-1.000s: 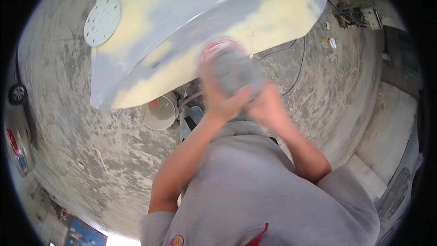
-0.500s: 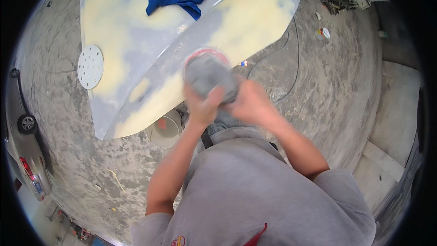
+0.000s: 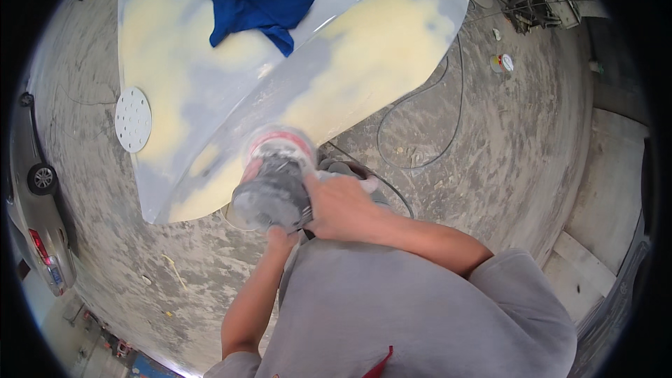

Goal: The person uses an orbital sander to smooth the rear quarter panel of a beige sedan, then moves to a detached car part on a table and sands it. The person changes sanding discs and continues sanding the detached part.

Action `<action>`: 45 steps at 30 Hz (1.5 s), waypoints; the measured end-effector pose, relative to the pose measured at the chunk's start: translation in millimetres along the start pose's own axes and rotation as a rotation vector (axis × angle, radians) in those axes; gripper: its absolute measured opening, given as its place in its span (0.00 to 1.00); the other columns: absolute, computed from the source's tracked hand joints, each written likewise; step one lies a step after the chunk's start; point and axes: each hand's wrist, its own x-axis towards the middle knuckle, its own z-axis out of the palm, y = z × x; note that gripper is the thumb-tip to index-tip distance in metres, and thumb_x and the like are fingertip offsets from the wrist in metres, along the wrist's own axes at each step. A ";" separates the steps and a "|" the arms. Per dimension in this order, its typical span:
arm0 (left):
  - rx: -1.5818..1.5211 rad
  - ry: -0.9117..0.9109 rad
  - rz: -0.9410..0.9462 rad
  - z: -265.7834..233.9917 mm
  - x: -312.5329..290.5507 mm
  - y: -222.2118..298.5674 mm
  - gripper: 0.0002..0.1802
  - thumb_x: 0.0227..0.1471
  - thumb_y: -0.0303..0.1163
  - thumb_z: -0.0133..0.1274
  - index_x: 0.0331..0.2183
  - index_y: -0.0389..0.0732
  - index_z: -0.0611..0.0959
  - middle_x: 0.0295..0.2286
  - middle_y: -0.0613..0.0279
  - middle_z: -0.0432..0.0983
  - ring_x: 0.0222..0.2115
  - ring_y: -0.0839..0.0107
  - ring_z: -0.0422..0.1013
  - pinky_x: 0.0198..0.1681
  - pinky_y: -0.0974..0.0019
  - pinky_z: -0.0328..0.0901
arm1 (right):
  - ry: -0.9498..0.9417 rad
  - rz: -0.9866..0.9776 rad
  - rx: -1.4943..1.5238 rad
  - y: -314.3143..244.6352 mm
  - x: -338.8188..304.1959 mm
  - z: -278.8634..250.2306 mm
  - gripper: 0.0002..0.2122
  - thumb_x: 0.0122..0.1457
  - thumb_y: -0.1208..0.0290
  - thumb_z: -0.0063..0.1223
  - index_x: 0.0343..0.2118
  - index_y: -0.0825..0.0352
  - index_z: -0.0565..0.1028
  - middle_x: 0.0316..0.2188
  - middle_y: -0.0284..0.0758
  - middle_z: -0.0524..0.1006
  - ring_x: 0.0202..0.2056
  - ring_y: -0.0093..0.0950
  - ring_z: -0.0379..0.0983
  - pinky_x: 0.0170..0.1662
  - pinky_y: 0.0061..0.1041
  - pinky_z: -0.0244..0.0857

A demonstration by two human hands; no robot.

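Observation:
A dusty grey power sander [image 3: 273,192] with a red-rimmed round pad is held between my hands, blurred by motion. Its pad is at the near edge of a large curved panel [image 3: 238,101], grey with pale yellow patches; I cannot tell whether it presses on it. My right hand [image 3: 343,206] grips the sander's right side. Below the sander body shows part of my left hand [image 3: 281,238], closed on it, most of its fingers hidden. On the panel lie a crumpled blue cloth [image 3: 259,0] and, at the left edge, a white perforated sanding disc [image 3: 133,120].
A bucket [image 3: 234,222] stands under the panel's near edge, mostly covered. A dark hose [image 3: 458,98] loops over the dusty concrete floor at right, with a small can [image 3: 501,64] beyond it. Machinery [image 3: 542,7] stands far right; a parked car [image 3: 42,217] is far left.
The sander has moved left and nearer my body, tilting so its pad rim faces away. Both hands went with it. The panel and cloth sit slightly lower in view.

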 end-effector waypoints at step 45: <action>0.485 0.951 0.254 -224.5 -541.6 168.6 0.60 0.29 0.44 0.83 0.60 0.28 0.71 0.53 0.53 0.74 0.51 0.63 0.75 0.55 0.55 0.71 | -0.601 -0.612 -0.450 -287.6 -154.1 420.1 0.31 0.52 0.51 0.70 0.46 0.76 0.76 0.38 0.54 0.82 0.45 0.53 0.79 0.50 0.48 0.71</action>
